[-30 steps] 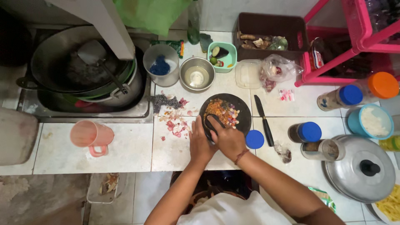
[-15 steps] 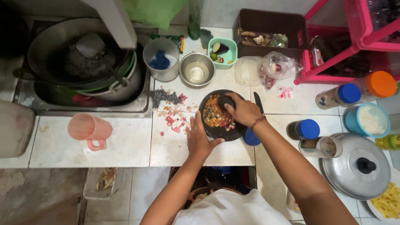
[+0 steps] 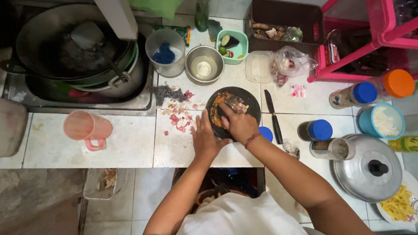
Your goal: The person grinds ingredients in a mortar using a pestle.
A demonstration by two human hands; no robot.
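While the head camera is looking straight down, everything is being placed relative to the round dark stone mortar (image 3: 235,109) sitting mid-counter on the white tiled counter (image 3: 130,143).

Far left of the mortar, a big wok (image 3: 65,48) is sitting in the sink, partly covered by a white post and cut off by the top edge. Lower right of the mortar, a steel pot lid (image 3: 370,167) is lying with its black knob up; a plate of yellow strips beyond it is running off the corner. Upper right, a dark tray and a pink rack are getting clipped by the frame. Left of the mortar, a pink jug (image 3: 85,127) is standing. Above it, a steel bowl (image 3: 204,64) and a grey cup are standing side by side.

The right hand (image 3: 237,122) is lying over the mortar, fingers curled together around something dark, probably a pestle; the hand is hiding it, so its long axis and heading are impossible to call. Reddish-orange paste is showing in the mortar's left half. The left hand (image 3: 204,139) is pressing flat, fingers together, against the mortar's left rim.

Just right of the mortar, a black-handled knife (image 3: 273,116) is lying lengthwise, pointing away from the person. Left of it, pink onion skins (image 3: 178,117) are lying scattered.
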